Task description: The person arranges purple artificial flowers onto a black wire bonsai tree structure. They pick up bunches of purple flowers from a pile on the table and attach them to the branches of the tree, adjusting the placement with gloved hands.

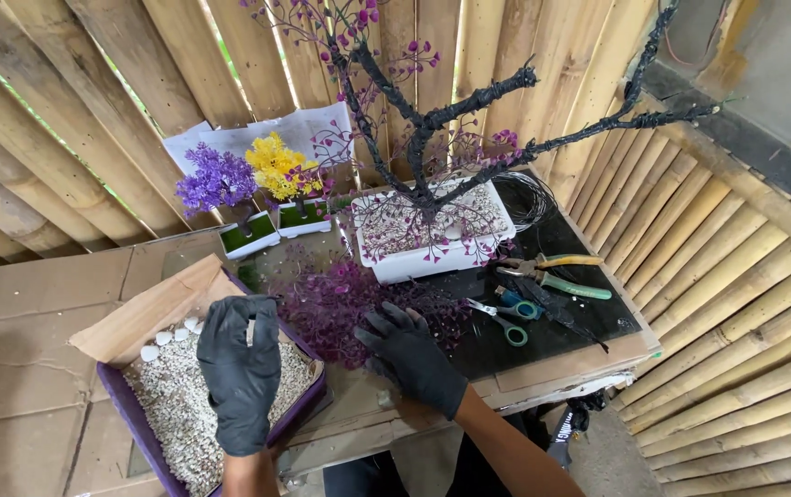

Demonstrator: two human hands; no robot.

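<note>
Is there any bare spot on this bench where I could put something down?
Yes: the flat cardboard left of the purple box of gravel is bare, and so is the dark tabletop right of the scissors below the pliers. It is crowded around the white planter and purple sprigs, where both gloved hands work.
</note>
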